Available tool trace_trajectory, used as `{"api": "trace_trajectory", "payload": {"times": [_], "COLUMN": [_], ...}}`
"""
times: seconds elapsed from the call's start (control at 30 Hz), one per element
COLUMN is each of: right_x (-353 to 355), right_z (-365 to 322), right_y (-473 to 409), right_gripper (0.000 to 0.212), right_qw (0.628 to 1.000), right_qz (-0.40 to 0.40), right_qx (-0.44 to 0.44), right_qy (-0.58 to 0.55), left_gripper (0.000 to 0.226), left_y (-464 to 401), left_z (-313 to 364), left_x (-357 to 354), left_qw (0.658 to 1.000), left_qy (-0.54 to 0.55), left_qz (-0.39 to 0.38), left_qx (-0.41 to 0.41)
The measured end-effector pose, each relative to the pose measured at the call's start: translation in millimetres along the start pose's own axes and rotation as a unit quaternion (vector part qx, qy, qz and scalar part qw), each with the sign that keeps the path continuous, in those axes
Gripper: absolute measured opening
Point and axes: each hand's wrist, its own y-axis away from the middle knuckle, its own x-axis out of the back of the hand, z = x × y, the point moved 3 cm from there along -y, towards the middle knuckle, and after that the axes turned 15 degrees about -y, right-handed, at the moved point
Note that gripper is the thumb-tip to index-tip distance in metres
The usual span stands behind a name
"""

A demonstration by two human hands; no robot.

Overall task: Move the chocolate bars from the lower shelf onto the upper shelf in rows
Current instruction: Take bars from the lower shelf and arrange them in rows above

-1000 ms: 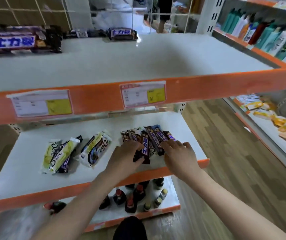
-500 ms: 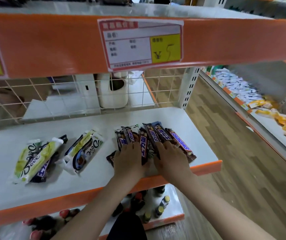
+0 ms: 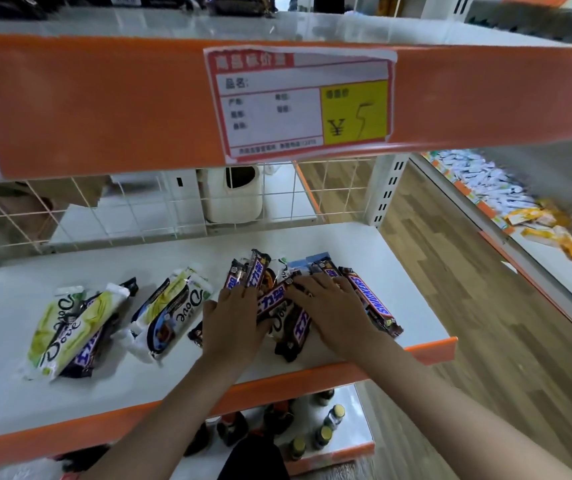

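Left hand point(image 3: 234, 320) and right hand point(image 3: 333, 311): flat, fingers straight, pressed side by side on pile of chocolate bars point(image 3: 288, 306). Pile location: lower shelf point(image 3: 398, 268), right half. Farther up: upper shelf point(image 3: 104, 105), price label point(image 3: 300, 102).

Light is soft and even, prob. from lamps up above, not in view. The white lower shelf point(image 3: 364, 251) looks bright but not blown out. Small soft shadows sit under the hands and candy wrappers. Shiny wrappers on the chocolate bars point(image 3: 173, 306) show little white glints. The price tag point(image 3: 300, 102) is fuzzy, words hard to read. Wide lens bends straight lines: the upper shelf point(image 3: 104, 105) edge curves and tilts. Right side goods and bottom bottles point(image 3: 326, 434) look smeared, out of focus.
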Motion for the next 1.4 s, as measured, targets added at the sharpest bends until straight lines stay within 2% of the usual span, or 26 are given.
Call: {"api": "trace_trajectory", "payload": {"times": [0.13, 0.33, 0.47, 0.8, 1.03, 1.2, 1.3, 1.4], "right_x": [2, 0, 0, -6, 23, 53, 75, 95], "right_z": [3, 8, 5, 0, -12, -24, -36, -47], "right_y": [-2, 2, 6, 6, 9, 26, 37, 47], "right_gripper": [0.037, 0.030, 0.039, 0.031, 0.016, 0.013, 0.016, 0.028], "right_qw": [0.996, 0.988, 0.980, 0.985, 0.979, 0.983, 0.986, 0.989], "right_qz": [0.019, 0.050, 0.034, 0.017, 0.104, 0.122, 0.120, 0.100], "right_qx": [0.071, 0.133, 0.168, 0.151, 0.150, 0.118, 0.102, 0.085], "right_qy": [0.057, 0.063, 0.105, 0.085, 0.087, 0.070, 0.059, 0.064], "left_gripper": [0.040, 0.038, 0.040, 0.033, 0.032, 0.030, 0.029, 0.027], "left_y": [-1, -4, -6, -9, -3, 6, 13, 21], "left_z": [-3, -7, -9, -13, -15, -16, -14, -13], "left_x": [-3, 3, 3, 3, 24, 59, 81, 102], "left_qw": [1.000, 1.000, 1.000, 0.999, 0.998, 0.997, 0.998, 0.999], "left_qy": [0.015, 0.013, -0.001, 0.028, 0.051, 0.061, 0.047, 0.043], "left_qz": [0.007, 0.020, 0.017, 0.033, 0.023, 0.027, 0.020, 0.012], "left_qx": [0.002, 0.001, 0.010, -0.013, -0.020, -0.023, -0.023, -0.020]}}
